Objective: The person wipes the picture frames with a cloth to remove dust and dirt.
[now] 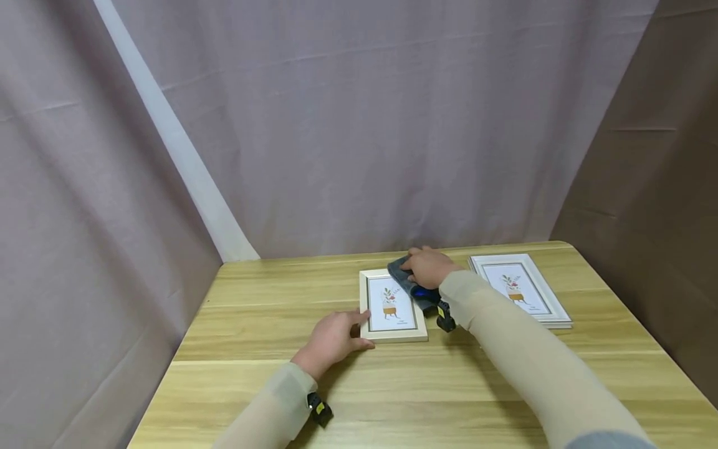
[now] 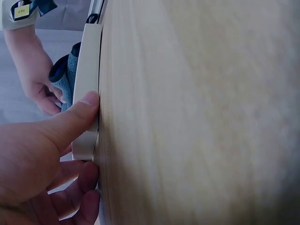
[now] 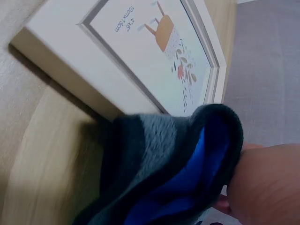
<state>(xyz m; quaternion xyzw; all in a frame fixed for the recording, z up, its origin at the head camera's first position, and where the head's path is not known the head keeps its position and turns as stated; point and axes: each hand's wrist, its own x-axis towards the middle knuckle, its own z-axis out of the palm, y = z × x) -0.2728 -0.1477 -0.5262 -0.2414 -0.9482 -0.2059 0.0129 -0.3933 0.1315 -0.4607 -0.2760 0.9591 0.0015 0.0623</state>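
A cream picture frame (image 1: 395,337) lies face up on the wooden table, showing a print of a flower vase on a small stool. My left hand (image 1: 333,338) holds its near left corner, the thumb (image 2: 86,105) along the near edge and a finger over the left side. At the frame's far right corner, my right hand (image 1: 432,268) grips a folded grey-blue cloth (image 1: 397,269) and presses it on the border. In the right wrist view the cloth (image 3: 159,133) shows a plush grey face, dark trim and a bright blue inner side.
To the right, white picture frames (image 1: 555,308) lie stacked, the top one bearing a similar print. The wooden table (image 1: 269,293) reaches back to a grey-mauve curtain (image 1: 359,137). Brown cloth (image 1: 645,168) hangs along the right side.
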